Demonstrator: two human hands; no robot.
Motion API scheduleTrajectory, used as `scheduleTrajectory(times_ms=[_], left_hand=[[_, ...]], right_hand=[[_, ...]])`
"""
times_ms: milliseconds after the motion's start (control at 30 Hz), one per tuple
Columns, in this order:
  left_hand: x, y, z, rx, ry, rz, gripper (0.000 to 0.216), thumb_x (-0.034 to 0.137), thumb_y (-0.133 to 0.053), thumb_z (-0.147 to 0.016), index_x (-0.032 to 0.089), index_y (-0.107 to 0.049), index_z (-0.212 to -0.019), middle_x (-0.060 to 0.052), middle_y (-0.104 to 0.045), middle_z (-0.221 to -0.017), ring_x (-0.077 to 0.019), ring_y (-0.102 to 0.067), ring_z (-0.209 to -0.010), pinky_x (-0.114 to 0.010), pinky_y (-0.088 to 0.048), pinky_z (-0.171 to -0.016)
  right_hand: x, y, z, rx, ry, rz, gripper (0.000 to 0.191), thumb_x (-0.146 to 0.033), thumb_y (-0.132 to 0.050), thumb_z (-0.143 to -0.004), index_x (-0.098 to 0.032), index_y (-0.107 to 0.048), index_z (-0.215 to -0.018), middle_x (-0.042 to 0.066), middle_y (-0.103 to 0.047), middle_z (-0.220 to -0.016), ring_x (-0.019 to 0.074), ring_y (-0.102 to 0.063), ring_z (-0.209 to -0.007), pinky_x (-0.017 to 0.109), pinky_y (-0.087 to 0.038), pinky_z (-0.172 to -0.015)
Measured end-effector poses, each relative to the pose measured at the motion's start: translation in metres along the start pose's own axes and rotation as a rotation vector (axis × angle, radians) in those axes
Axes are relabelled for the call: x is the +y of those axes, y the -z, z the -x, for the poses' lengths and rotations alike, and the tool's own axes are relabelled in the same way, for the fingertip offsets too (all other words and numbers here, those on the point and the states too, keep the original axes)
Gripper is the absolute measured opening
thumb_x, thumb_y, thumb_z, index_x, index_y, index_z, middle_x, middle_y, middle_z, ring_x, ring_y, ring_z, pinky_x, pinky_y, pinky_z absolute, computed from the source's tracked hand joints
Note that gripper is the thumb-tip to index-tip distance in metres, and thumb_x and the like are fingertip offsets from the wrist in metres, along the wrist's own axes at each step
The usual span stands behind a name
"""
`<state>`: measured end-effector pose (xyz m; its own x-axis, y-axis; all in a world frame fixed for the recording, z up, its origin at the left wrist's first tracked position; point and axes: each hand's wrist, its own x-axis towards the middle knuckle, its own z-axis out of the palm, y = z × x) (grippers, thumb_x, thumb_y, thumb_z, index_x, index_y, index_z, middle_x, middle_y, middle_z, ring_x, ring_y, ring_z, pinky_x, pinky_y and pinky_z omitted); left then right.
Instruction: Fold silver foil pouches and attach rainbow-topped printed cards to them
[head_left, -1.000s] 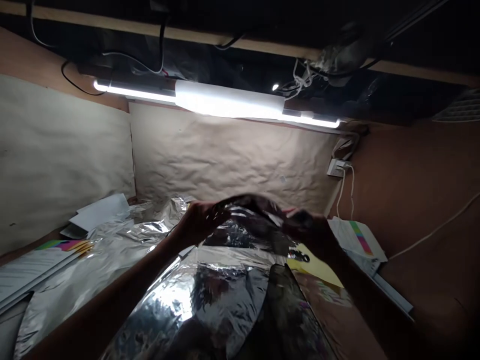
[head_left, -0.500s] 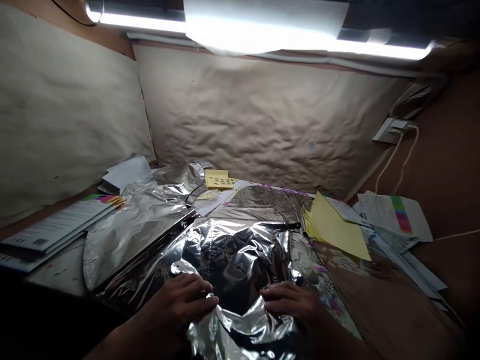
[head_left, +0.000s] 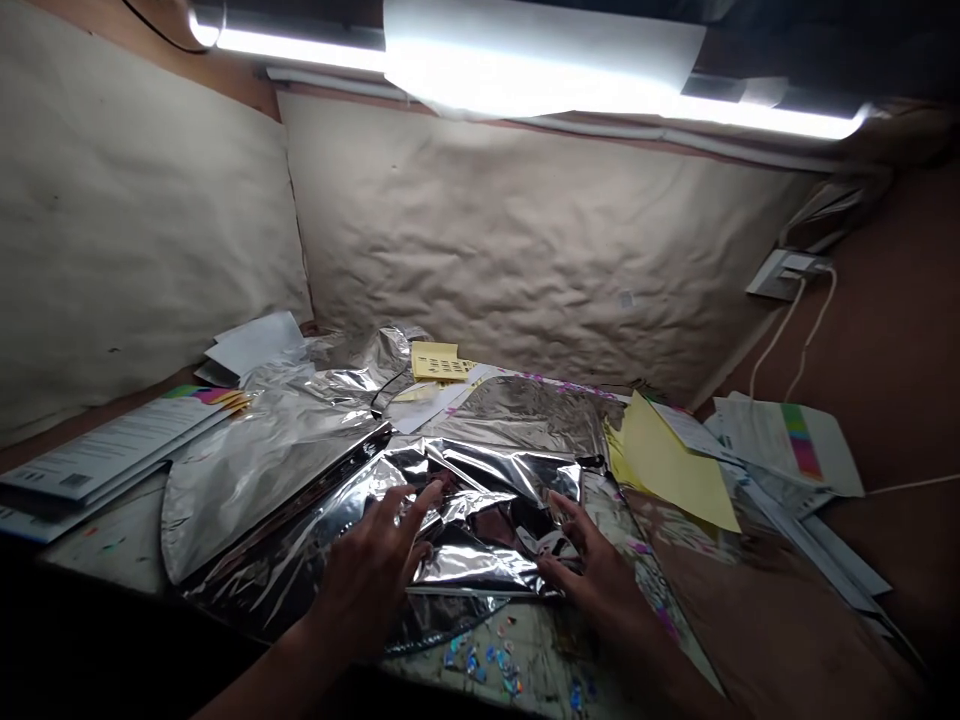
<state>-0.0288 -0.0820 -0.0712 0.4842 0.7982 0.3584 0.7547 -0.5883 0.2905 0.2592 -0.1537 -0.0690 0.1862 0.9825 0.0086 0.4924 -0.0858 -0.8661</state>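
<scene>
A crumpled sheet of shiny silver foil [head_left: 480,500] lies folded on the table in front of me. My left hand [head_left: 375,570] rests on its left part with fingers spread, fingertips reaching toward the fold. On the foil's right edge my right hand [head_left: 589,565] lies flat, fingers stretched out over the creased foil. Neither hand grips anything. Under the folded sheet, more silver foil [head_left: 255,460] spreads to the left.
Yellow paper [head_left: 667,460] lies to the right, with printed colour sheets [head_left: 787,440] beyond it. Printed papers [head_left: 97,460] are stacked at the left. A small yellow card [head_left: 439,362] sits at the back. Glitter bits [head_left: 480,655] dot the table's near edge. A white cable [head_left: 780,330] hangs from a wall socket.
The foil sheet was lifted up a second ago, then laid down. Its near edge has since been folded away from me, and both hands moved forward onto it with fingers spread.
</scene>
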Motion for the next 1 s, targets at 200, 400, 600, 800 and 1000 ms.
scheduleTrajectory(times_ms=[200,400,600,800,1000], left_hand=[[-0.007,0.001,-0.003,-0.155,-0.279,-0.092,0.045,0.025,-0.042,-0.099,0.039,-0.046,-0.142,-0.001,-0.03,-0.158,-0.0307,-0.031,-0.144,-0.052,-0.036,-0.111],[-0.016,-0.002,-0.006,-0.271,-0.219,0.01,0.042,0.038,-0.039,-0.101,0.036,-0.045,-0.142,-0.003,-0.041,-0.153,-0.0303,-0.036,-0.141,-0.055,-0.032,-0.113],[-0.01,0.001,0.004,-0.281,-0.262,-0.017,0.043,0.033,-0.051,-0.096,0.035,-0.049,-0.139,-0.004,-0.045,-0.15,-0.0332,-0.041,-0.137,-0.056,-0.034,-0.111],[0.007,0.031,0.008,-0.366,-0.3,0.063,0.04,0.02,-0.063,-0.085,0.037,-0.062,-0.121,-0.001,-0.052,-0.14,-0.0274,-0.055,-0.119,-0.045,-0.045,-0.103],[0.005,0.039,-0.013,-0.416,-0.44,0.232,0.032,0.013,-0.061,-0.079,0.027,-0.062,-0.108,-0.001,-0.045,-0.148,-0.0263,-0.033,-0.141,-0.042,-0.027,-0.118]], right_hand=[[0.003,-0.002,0.014,0.049,0.146,0.157,0.06,-0.029,-0.059,-0.088,-0.03,-0.039,-0.144,0.011,-0.053,-0.134,0.0252,-0.066,-0.106,0.037,-0.057,-0.086],[0.008,0.01,0.033,0.205,0.811,0.728,0.047,-0.022,-0.055,-0.094,-0.028,-0.049,-0.14,0.008,-0.037,-0.154,0.0326,-0.036,-0.14,0.05,-0.042,-0.109],[0.01,0.022,0.026,-0.118,0.973,0.908,0.028,-0.019,-0.054,-0.096,-0.02,-0.063,-0.123,0.007,-0.062,-0.133,0.0251,-0.053,-0.128,0.039,-0.051,-0.102],[0.002,0.026,0.035,-0.095,1.201,0.916,0.017,-0.024,-0.051,-0.1,-0.022,-0.067,-0.103,0.002,-0.063,-0.132,0.0181,-0.057,-0.125,0.032,-0.035,-0.115],[-0.014,0.022,0.032,-0.266,1.194,0.874,0.034,-0.035,-0.05,-0.101,-0.021,-0.055,-0.131,0.009,-0.066,-0.128,0.017,-0.066,-0.112,0.027,-0.048,-0.103]])
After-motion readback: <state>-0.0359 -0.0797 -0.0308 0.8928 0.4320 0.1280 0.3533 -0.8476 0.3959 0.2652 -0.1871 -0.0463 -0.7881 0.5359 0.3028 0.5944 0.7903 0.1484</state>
